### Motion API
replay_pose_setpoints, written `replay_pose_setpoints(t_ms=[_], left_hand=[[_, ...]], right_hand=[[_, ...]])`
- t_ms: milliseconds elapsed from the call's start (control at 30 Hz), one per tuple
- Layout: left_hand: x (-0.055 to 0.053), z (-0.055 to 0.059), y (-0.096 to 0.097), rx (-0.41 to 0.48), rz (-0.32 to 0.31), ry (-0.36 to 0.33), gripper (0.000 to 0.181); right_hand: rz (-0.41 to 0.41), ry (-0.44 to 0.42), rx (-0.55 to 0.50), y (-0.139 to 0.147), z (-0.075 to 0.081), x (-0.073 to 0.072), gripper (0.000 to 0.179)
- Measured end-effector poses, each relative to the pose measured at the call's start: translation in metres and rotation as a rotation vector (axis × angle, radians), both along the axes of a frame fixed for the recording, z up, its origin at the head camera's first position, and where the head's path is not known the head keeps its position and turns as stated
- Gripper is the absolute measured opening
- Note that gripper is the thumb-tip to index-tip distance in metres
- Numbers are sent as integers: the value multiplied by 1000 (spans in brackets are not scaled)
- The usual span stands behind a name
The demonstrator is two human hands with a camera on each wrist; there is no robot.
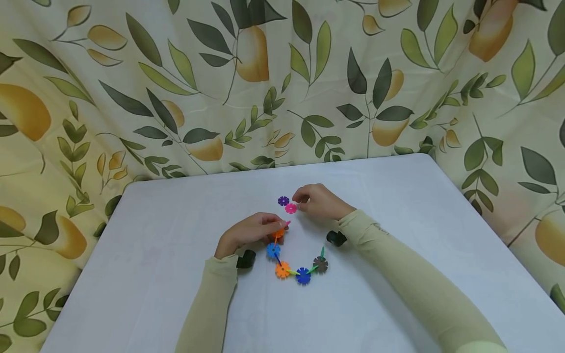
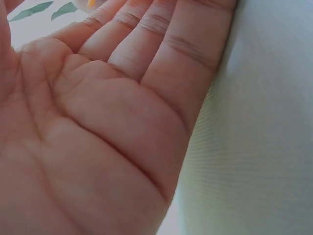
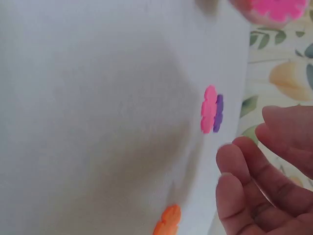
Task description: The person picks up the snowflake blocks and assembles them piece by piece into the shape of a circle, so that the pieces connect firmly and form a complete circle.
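Note:
My left hand point(image 1: 256, 230) pinches one end of a chain of notched, flower-shaped plastic discs. At that end are an orange disc point(image 1: 278, 233), partly covered by the fingers, and a pink disc point(image 1: 288, 223) seen edge-on. From there the chain curves over the table through a light blue disc point(image 1: 273, 250), another orange disc point(image 1: 283, 270), a dark blue disc point(image 1: 303, 276) and a brown disc point(image 1: 321, 264). My right hand point(image 1: 324, 201) hovers by a loose pink disc point(image 1: 291, 209); its bent fingers point(image 3: 232, 196) hold nothing in the right wrist view.
A purple disc point(image 1: 283, 201) lies right beside the loose pink one. The white-covered table point(image 1: 167, 284) ends at a leaf-and-fruit patterned curtain point(image 1: 273, 98) behind and at the sides. Dark wrist devices point(image 1: 246, 259) sit under both wrists.

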State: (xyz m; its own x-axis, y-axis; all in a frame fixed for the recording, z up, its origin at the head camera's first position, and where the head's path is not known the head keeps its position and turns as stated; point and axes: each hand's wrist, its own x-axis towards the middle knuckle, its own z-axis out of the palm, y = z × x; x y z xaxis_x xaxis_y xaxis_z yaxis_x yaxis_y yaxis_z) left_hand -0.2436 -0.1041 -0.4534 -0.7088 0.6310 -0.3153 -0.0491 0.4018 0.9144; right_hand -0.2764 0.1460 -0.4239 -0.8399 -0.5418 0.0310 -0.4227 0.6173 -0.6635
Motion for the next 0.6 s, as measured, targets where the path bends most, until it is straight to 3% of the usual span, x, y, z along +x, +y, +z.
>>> replay_pose_setpoints(t_ms=[267,600], left_hand=[[0,-1,-1,40,-13,-30,34],[1,0,0,41,-20,-17,34]], right_hand=[[-1,-18,89,-9,-9,-21,22],[22,-36,218,-19,-13,-25,19]])
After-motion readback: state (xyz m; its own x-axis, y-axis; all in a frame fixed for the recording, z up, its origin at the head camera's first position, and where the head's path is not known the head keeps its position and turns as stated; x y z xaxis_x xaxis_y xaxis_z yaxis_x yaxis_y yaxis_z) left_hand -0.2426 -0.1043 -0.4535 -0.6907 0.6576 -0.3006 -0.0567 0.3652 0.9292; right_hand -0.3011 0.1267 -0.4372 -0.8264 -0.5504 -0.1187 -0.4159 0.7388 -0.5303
